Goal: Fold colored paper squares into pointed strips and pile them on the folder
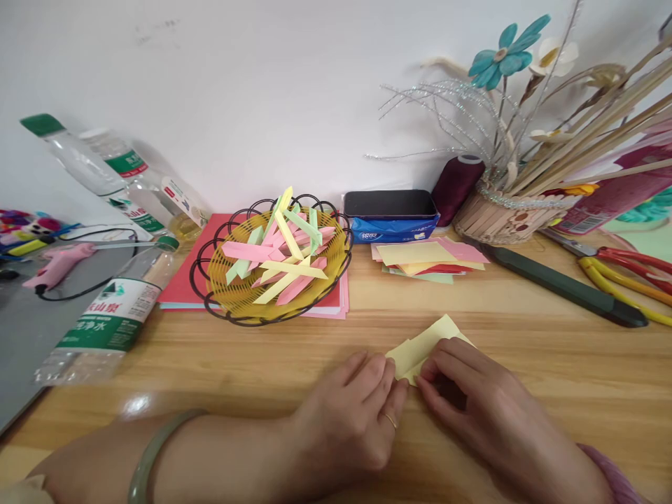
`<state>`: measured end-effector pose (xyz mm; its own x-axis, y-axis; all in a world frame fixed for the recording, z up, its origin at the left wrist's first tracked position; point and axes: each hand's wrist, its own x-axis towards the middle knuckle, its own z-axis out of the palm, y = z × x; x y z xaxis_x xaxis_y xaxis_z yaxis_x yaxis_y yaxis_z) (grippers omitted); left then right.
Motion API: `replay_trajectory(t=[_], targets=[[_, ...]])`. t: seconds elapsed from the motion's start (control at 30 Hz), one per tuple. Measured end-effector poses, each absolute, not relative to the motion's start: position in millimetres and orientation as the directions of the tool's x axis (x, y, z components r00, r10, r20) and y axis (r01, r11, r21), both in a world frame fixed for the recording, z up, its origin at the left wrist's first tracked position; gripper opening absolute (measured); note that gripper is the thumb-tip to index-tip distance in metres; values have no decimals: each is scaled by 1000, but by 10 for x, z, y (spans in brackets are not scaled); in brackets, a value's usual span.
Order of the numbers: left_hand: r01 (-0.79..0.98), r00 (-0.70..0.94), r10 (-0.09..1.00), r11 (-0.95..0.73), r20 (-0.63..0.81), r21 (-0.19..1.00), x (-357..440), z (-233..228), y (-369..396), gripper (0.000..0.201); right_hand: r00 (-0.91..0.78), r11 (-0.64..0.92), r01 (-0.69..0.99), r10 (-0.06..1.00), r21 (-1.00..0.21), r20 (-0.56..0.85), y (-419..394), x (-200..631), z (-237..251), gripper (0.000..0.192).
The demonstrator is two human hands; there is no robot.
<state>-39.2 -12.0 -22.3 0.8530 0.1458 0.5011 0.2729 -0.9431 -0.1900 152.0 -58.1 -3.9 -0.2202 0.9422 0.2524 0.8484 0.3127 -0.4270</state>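
Observation:
A pale yellow paper [423, 343], partly folded, lies on the wooden table [551, 350] near its front. My left hand [346, 420] presses its fingertips on the paper's left edge. My right hand [488, 406] pinches the paper's near corner from the right. Both hands hide the lower part of the sheet. A green bangle [152, 451] circles my left wrist, and a ring sits on one left finger.
A yellow wire basket [273, 262] of folded paper strips stands behind, on red sheets. A stack of coloured papers [428, 257], a tissue pack with a phone [391, 204], a thread spool, a flower basket [498, 213], a knife [564, 287], scissors and bottles [113, 315] surround.

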Motion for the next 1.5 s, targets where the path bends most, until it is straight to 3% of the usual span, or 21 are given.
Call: replay_trajectory(t=[0.23,0.47,0.63,0.8,0.93,0.97,1.03,1.13,1.27,1.37,1.5], targets=[[281,859,154,-939,488,-198,-399,-194,-124,26,-223,298,861,949,-412,222,-612,1531,-96,12],[287,868,173,-940,465,-185,-404,-173,-121,27,-223,270,831,963,-486,153,-654,1615,-55,11],[284,862,184,-948,472,-148,-399,-166,-72,27,-312,368,860,927,-354,206,-733,1743,0,20],[309,854,201,-938,480,-156,-376,-123,56,15,-536,580,808,796,-102,279,-926,1808,-32,35],[371,846,312,-927,433,-56,-350,-52,111,15,-590,649,756,731,-82,342,-1024,1569,-10,37],[378,842,343,-926,417,0,-344,-37,116,16,-545,635,764,730,-114,413,-1024,1496,23,35],[383,832,383,-920,402,82,-332,-17,124,18,-537,629,747,761,-214,363,-989,1395,109,32],[372,824,370,-925,429,84,-319,-20,142,15,-358,469,790,876,-395,323,-860,1400,195,29],[348,824,336,-936,456,60,-312,-53,161,12,-130,224,920,948,-321,290,-650,1527,135,20],[332,809,319,-941,494,64,-311,-85,168,12,-113,171,943,971,-285,210,-551,1538,63,13],[267,818,252,-963,518,46,-314,-131,186,13,-81,148,942,972,-303,223,-518,1477,22,10]])
